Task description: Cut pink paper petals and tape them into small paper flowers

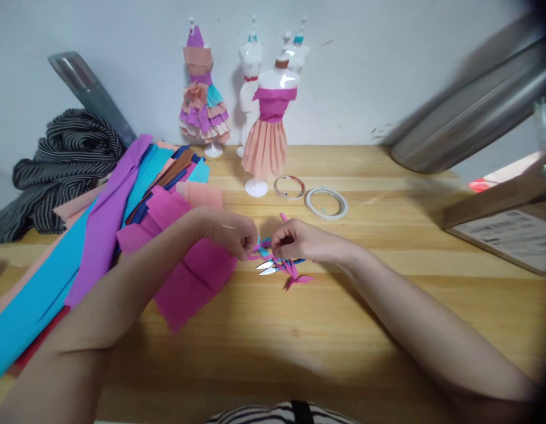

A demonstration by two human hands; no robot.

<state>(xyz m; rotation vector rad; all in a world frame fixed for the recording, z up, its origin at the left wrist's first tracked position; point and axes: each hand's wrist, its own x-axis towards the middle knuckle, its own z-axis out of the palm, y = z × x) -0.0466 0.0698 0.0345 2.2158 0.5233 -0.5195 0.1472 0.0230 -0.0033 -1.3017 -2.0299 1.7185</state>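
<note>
In the middle of the table, my left hand (238,232) and my right hand (294,240) face each other, both with closed fingers. A thin pink crepe paper strip (255,255) runs between their fingertips; the fingers hide its ends. Small scissors (267,268) lie beneath my right hand, blades pointing left and slightly apart. Pink paper scraps (294,274) are heaped over the scissors, with a blue scrap (264,251) nearby. Under my left forearm spread pink crepe paper sheets (191,288). Behind my hands stands a mannequin in a pink top and pleated peach skirt (267,144).
Two tape rolls, one narrow (290,188) and one wider (326,204), lie beyond my right hand. Several small mannequins stand by the wall, one in a ruffled dress (204,109). Left are crepe rolls (93,229) and striped cloth (73,171); right, a cardboard box (502,227) and metal cylinder (467,109).
</note>
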